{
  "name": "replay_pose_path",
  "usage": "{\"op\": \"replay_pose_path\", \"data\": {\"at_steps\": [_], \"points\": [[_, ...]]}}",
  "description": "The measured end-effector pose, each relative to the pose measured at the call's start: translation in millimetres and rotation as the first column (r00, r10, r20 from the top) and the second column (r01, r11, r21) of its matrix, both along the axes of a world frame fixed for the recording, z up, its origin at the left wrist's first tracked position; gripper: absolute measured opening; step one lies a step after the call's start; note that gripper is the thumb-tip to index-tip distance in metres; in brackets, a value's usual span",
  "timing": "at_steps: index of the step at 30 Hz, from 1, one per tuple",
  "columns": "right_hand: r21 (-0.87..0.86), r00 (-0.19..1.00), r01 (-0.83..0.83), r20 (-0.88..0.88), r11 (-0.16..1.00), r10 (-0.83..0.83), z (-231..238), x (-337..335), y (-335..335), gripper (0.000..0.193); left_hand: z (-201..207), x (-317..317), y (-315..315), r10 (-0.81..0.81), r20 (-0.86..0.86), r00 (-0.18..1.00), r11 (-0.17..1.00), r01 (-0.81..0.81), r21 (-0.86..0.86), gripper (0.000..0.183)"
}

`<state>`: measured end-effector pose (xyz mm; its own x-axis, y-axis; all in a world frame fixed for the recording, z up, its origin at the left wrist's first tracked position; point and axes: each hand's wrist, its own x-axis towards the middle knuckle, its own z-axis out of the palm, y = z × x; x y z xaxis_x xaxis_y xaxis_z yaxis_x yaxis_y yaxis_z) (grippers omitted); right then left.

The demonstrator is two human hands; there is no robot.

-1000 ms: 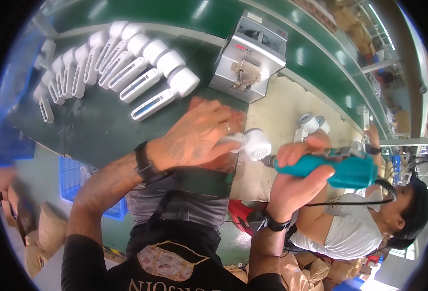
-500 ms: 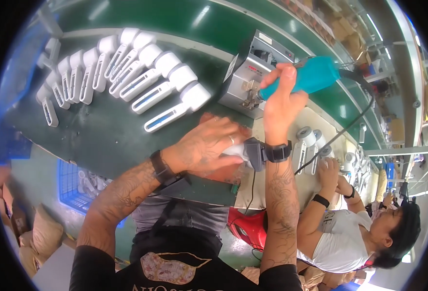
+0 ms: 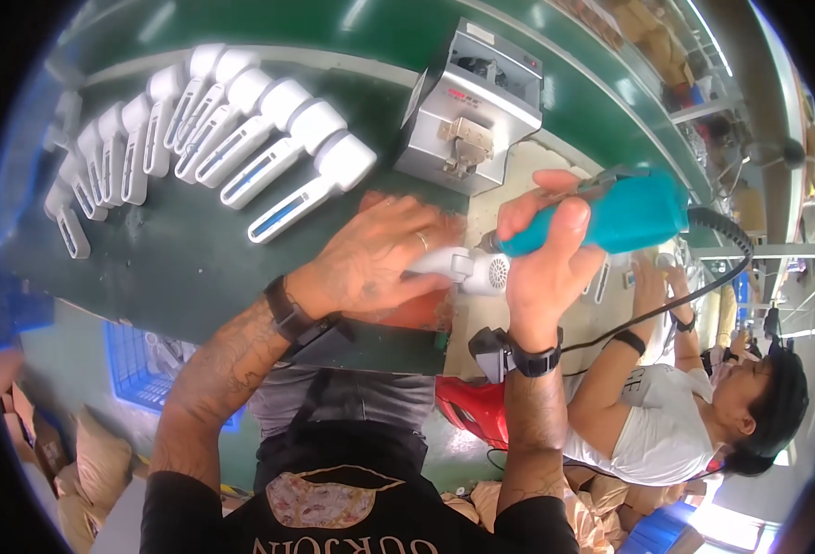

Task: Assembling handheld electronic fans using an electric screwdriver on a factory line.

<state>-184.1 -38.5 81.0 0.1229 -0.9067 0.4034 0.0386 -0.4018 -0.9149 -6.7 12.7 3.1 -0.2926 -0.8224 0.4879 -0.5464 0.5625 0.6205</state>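
Note:
My left hand grips a white hair-dryer-shaped appliance by its handle end. The appliance's round, vented head points right, over the pale part of the bench. In my right hand is a teal electric screwdriver with a dark coiled cable. Its tip sits at the upper side of the appliance's head; I cannot tell whether it touches. An orange-red sheet lies beneath my left hand. Beyond my hands stands a silver screw feeder.
Several similar white appliances lie fanned out on the dark green bench. A blue crate of parts stands below at left. A co-worker in a white shirt works close on my right, beside a red seat.
My right hand has brought the screwdriver from the feeder's front down toward me, to the appliance's head. My left hand keeps its hold on the appliance.

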Motion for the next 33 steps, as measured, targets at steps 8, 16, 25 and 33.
{"op": "replay_pose_path", "data": {"at_steps": [8, 16, 25, 33], "points": [[-0.009, 0.999, -0.016, 0.029, 1.0, 0.016, -13, -5, 2, 0.061, 0, 2, 4, 0.012, -0.009, 1.0, 1.0, -0.012, 0.016, 0.044], [-0.019, 0.994, -0.113, 0.008, 0.993, 0.113, -24, -8, 3, 0.046, 0, 0, 5, 0.002, 0.045, 0.999, 0.999, -0.003, 0.032, 0.045], [-0.027, 0.989, -0.145, 0.019, 0.989, 0.146, -28, -10, -1, 0.039, 4, -4, 5, -0.001, 0.102, 0.995, 1.0, -0.001, 0.025, 0.043], [-0.001, 0.997, -0.024, -0.076, 1.0, 0.024, 2, 6, -16, 0.045, 2, -2, 5, 0.007, 0.103, 0.995, 1.0, -0.006, -0.012, 0.043]]}}
